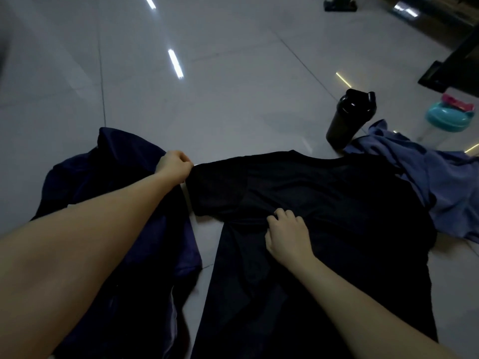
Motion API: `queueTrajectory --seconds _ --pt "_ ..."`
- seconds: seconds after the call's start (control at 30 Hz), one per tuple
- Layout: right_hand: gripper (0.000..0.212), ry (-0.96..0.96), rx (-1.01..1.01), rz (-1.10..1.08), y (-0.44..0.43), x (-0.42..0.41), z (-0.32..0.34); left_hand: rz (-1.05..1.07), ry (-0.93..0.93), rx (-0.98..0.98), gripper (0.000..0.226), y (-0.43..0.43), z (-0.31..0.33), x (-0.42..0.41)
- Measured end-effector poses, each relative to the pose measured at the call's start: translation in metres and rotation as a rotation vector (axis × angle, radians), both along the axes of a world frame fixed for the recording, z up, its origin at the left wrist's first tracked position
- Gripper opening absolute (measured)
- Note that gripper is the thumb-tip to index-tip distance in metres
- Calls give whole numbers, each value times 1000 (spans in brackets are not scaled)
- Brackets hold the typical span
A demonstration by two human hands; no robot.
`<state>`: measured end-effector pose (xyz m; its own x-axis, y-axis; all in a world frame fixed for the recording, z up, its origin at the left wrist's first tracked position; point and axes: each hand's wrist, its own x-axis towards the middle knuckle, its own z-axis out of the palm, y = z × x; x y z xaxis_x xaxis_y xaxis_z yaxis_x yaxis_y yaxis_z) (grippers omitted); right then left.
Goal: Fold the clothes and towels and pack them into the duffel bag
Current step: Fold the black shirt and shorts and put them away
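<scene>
A black T-shirt (324,203) lies spread on the tiled floor, its left sleeve stretched out to the left. My left hand (175,164) pinches the end of that sleeve. My right hand (287,234) rests on the shirt near the armpit, its fingers bent and bunching the cloth there. A dark navy garment (108,198) lies crumpled on the floor at the left, partly under my left forearm. A blue-purple cloth (440,182) lies rumpled at the right, touching the black shirt. No duffel bag is in view.
A black shaker bottle (347,120) stands just behind the shirt's collar. A teal-lidded clear bottle (445,120) with a pink part stands further right. Dark furniture bases (451,71) are at the top right. Glossy grey floor tiles (181,86) stretch beyond.
</scene>
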<state>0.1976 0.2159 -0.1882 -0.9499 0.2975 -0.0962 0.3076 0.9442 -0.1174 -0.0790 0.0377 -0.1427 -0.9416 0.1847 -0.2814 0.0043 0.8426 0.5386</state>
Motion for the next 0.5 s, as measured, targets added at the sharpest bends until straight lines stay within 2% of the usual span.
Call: queueTrajectory --seconds 0.07,0.17,0.27,0.37,0.5 --pt "21 22 -29 -39 3 -13 5 33 27 36 12 2 -3 -5" --pt "36 27 -113 -29 10 -37 13 55 60 75 18 5 -7 -5" --pt "61 -138 -173 35 15 -62 12 84 90 134 20 6 -7 -7" --pt "76 -357 -146 71 18 -80 0 165 124 240 17 6 -4 -16" --pt "80 -396 -145 63 21 -106 -2 241 44 388 22 16 3 -27"
